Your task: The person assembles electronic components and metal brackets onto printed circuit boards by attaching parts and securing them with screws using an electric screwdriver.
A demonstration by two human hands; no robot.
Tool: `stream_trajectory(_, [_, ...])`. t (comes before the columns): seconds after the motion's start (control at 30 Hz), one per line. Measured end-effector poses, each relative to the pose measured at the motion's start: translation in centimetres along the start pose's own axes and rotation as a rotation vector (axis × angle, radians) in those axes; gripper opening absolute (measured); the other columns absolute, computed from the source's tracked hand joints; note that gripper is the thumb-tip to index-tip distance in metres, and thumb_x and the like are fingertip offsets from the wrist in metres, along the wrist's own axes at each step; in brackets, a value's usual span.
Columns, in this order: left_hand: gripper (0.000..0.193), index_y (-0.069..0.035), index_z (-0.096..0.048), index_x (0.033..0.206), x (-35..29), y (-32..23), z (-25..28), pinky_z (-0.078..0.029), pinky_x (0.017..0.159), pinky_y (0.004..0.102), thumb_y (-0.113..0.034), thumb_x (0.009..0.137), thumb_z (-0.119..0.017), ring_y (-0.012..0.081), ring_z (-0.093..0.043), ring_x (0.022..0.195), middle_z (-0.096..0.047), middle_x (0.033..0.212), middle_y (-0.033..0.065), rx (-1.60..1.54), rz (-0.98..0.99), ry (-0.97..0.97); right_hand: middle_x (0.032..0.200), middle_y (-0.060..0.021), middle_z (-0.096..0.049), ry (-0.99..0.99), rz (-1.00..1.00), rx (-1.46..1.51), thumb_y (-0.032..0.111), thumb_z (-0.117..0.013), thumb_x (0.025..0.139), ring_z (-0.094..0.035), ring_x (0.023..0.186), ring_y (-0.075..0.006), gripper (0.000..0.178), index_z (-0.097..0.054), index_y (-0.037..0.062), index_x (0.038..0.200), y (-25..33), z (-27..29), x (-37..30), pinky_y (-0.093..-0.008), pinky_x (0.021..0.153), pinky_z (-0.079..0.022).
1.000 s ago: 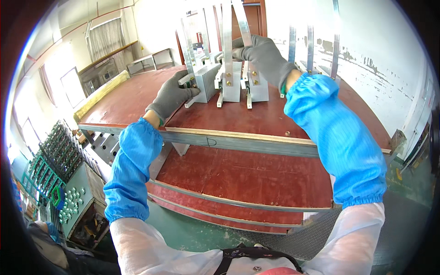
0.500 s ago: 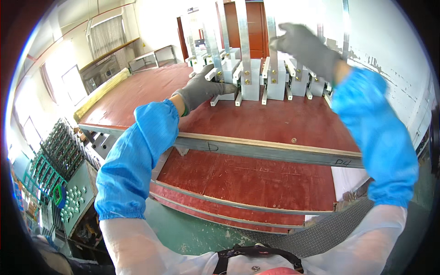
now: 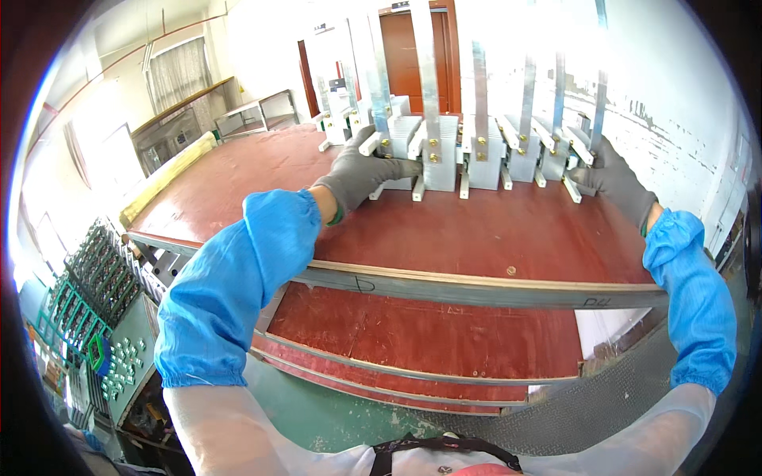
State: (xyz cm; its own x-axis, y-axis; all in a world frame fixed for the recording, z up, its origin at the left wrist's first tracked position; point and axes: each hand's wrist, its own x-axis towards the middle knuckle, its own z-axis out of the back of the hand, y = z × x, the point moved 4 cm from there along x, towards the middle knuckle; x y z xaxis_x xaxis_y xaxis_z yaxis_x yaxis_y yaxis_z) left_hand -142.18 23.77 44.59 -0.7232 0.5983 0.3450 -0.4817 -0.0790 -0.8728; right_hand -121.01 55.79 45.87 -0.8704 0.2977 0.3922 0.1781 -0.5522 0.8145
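A row of silvery finned metal blocks [image 3: 446, 166] stands at the far part of a red tabletop [image 3: 444, 238]. Tall flat metal strips [image 3: 426, 71] rise from the blocks, fixed by brass-coloured bolts. Small white square bars [image 3: 464, 184] jut out between them. My left hand [image 3: 355, 176], gloved in grey, is closed around the left end block of the front row, its thumb lying across the front. At the opposite end, my right hand [image 3: 617, 186], also gloved, wraps the last block from its right side. Some of its fingers are hidden behind the block and bars.
Lower red shelves [image 3: 421, 329] lie beneath the tabletop. A yellowish roll [image 3: 167, 178] rests along the table's left edge. Green racks [image 3: 75, 293] stand at far left, by a panel [image 3: 131, 357] bearing small parts. A white wall [image 3: 667, 103] rises at right.
My right hand has come down from above the row, moving right to its right end, and now grips there. My left hand keeps hold of the left end block. The view has shifted slightly.
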Motion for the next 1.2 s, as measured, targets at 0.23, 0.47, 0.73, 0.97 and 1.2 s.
stream_trajectory(0.23, [0.075, -0.009, -0.043, 0.133, 3.8, 1.0, -1.7, -0.049, 0.077, 0.0248, -0.02, 0.07, -0.083, 0.011, -0.057, 0.097, -0.061, 0.113, 0.004, 0.098, 0.086, -0.084, 0.109, -0.0085, -0.055, -0.132, -0.106, 0.037, -0.001, -0.064, 0.081, -0.058, 0.092, -0.016, 0.058, -0.038, 0.0021, 0.133, -2.2, 0.6, 2.6, -0.0297, 0.075, -0.052])
stream_trajectory(0.47, [0.106, 0.001, -0.02, 0.143, 8.2, 1.7, -2.6, -0.043, 0.096, 0.0294, -0.023, 0.065, -0.086, 0.0211, -0.053, 0.115, -0.056, 0.125, 0.0132, 0.303, 0.191, -0.246, 0.111, -0.0096, -0.056, -0.184, -0.081, -0.115, 0.0, -0.067, 0.079, -0.056, 0.096, -0.0172, 0.06, -0.041, 0.0012, 0.133, -5.9, 2.7, 7.9, -0.0303, 0.08, -0.05])
stream_trajectory(0.73, [0.075, 0.003, -0.033, 0.129, 14.0, 7.2, -1.3, -0.051, 0.086, 0.0301, -0.009, 0.072, -0.08, 0.0191, -0.06, 0.104, -0.059, 0.116, 0.0146, 0.223, 0.111, -0.375, 0.103, -0.0115, -0.061, -0.173, 0.026, -0.196, 0.01, -0.071, 0.079, -0.058, 0.094, -0.0198, 0.046, -0.051, -0.0022, 0.118, -8.7, 1.6, 11.9, -0.0322, 0.086, -0.046])
stream_trajectory(0.97, [0.063, 0.003, -0.047, 0.119, 13.6, 7.1, -0.5, -0.05, 0.084, 0.0327, -0.015, 0.069, -0.082, 0.0203, -0.061, 0.099, -0.063, 0.109, 0.015, 0.485, 0.159, -0.62, 0.118, -0.0225, -0.058, -0.288, 0.0, -0.328, 0.014, -0.076, 0.075, -0.058, 0.108, -0.0291, 0.087, -0.025, 0.0035, 0.145, -10.3, 2.0, 13.2, -0.0354, 0.091, -0.046])
stream_trajectory(1.2, [0.066, 0.01, -0.047, 0.126, 6.9, 1.5, 2.6, -0.049, 0.08, 0.028, -0.026, 0.077, -0.073, 0.0181, -0.061, 0.095, -0.063, 0.105, 0.0144, 0.707, 0.17, 0.077, 0.118, -0.0282, -0.056, -0.007, -0.199, -0.781, 0.032, -0.065, 0.076, -0.054, 0.113, -0.0367, 0.089, -0.02, -0.0016, 0.145, -1.6, 7.1, 5.4, -0.0384, 0.094, -0.043])
